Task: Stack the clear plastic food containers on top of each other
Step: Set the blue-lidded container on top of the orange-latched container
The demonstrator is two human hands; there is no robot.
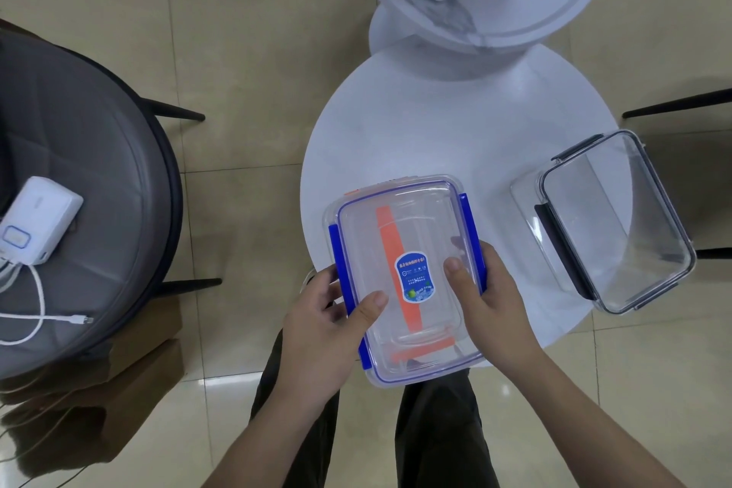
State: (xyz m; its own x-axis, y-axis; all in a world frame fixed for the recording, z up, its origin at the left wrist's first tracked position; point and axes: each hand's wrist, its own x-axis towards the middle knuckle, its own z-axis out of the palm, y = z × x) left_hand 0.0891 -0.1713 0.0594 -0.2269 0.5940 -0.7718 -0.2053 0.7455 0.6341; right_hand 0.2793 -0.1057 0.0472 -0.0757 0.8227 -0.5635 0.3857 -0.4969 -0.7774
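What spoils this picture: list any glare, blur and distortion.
Head view: wide-angle bending curves the round white table and grey chair; ceiling-light glare on the glossy floor tiles; soft reflections on the grey-latched container; the blue-latched container and both hands stay sharp.

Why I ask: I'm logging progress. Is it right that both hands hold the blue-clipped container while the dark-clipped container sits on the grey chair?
Not quite. In the head view the dark-clipped container sits on the white table, not the grey chair. The left hand and right hand do hold the blue-clipped container.
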